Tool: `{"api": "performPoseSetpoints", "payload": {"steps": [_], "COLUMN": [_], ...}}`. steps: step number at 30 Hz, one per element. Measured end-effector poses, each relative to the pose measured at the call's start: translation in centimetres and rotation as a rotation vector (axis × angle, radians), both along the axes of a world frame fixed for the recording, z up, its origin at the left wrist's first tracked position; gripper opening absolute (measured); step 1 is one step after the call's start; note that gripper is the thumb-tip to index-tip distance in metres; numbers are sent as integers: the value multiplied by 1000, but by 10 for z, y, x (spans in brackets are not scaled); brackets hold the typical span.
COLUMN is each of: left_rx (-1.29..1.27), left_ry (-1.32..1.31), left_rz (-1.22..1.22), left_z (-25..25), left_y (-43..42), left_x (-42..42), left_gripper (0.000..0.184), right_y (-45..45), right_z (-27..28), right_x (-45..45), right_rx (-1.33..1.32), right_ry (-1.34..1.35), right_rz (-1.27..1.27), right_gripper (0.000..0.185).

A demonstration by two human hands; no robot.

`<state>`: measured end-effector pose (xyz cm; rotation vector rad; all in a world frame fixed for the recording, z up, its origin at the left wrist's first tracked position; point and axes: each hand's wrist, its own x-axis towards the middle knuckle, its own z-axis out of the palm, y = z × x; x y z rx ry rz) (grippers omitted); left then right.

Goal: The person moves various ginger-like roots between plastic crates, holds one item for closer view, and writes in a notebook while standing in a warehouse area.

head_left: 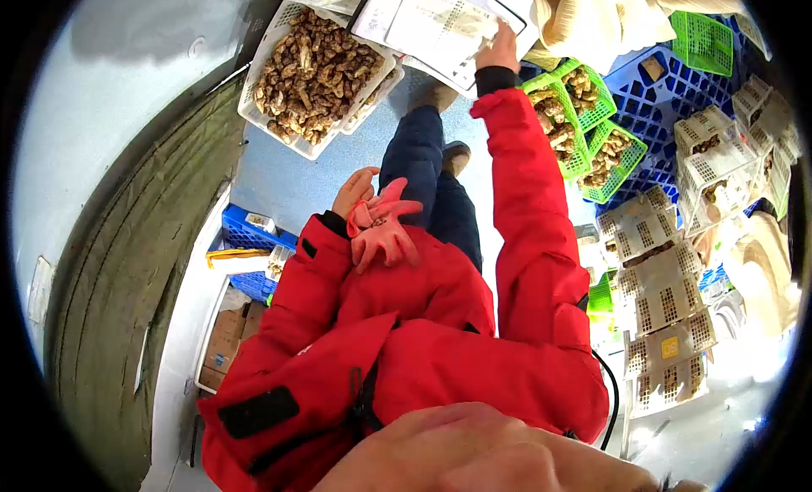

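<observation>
My right hand (499,49) is stretched forward over a black-framed panel, perhaps a touchscreen (440,27). Its index finger points out onto the white surface; the other fingers look partly bent, and I see nothing held. The writing is too blurred to read. My left hand (357,190) is bare and held near my waist. Pink gloves (385,227) hang from it against my red jacket, seemingly gripped at the palm, though the hold is partly hidden. A white crate (254,103) full of brown, knobbly mushroom-like pieces (309,78) stands ahead of the left hand.
Green baskets (602,192) with similar pieces stand at the right, beside blue plastic pallets (639,90). Farther right are stacked white perforated crates (664,293) and beige cloth (592,19). A dark green curtain (135,264) hangs at left, near a shelf with cardboard boxes (227,336).
</observation>
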<state>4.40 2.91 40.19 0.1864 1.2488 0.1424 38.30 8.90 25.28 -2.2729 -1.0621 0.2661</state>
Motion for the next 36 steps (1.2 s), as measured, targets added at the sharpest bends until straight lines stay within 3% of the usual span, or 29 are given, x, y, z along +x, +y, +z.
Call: {"api": "performPoseSetpoints", "payload": {"steps": [3,5,6,13,17,18,19,20,21,23,24,26,27,28,29,32,35,36], "left_rx": [8,6,2,15,49,62,74,19,55,133,304,780,1324,1960,1910,1403,651,604], "left_ry": [0,10,14,-42,4,43,75,-90,19,72,29,-19,-44,73,-15,-272,-263,-281], "left_rz": [-16,-10,7,-2,-109,-118,-130,-135,-120,-176,-269,-521,-900,-1079,-1045,-870,-759,-812], "left_z": [4,9,9,17,29,38,46,30,-8,16,13,28,57,87,62,85,74,88], "left_y": [5,9,8,17,26,29,30,34,29,30,26,17,7,-2,-4,-66,-98,-121], "left_x": [9,10,9,37,59,68,80,71,59,88,95,121,147,172,176,220,254,255], "left_gripper": [24,24,23,22,28,29,30,33,38,44,44,42,42,43,39,35,38,36], "right_y": [15,16,13,-21,-49,-61,-69,-92,-118,-162,-181,-220,-236,-247,-260,-305,-338,-356], "right_z": [-16,-19,-20,3,5,-7,23,48,52,131,196,259,283,310,337,386,395,393], "right_x": [-23,-28,-35,-47,-51,-63,-65,-67,-81,-95,-93,-99,-105,-103,-103,-115,-119,-129], "right_rx": [-25,-221,-164,-248,-317,-314,-358,-308,63,213,196,301,362,385,405,448,445,459], "right_ry": [-91,6,-65,452,581,539,555,594,541,869,800,684,538,423,307,101,77,74], "right_rz": [99,122,98,-28,-95,-98,-82,-3,8,-170,-246,-317,-359,-394,-426,-589,-716,-749], "right_gripper": [50,58,52,64,61,50,39,33,29,20,20,15,14,14,14,23,26,27]}}
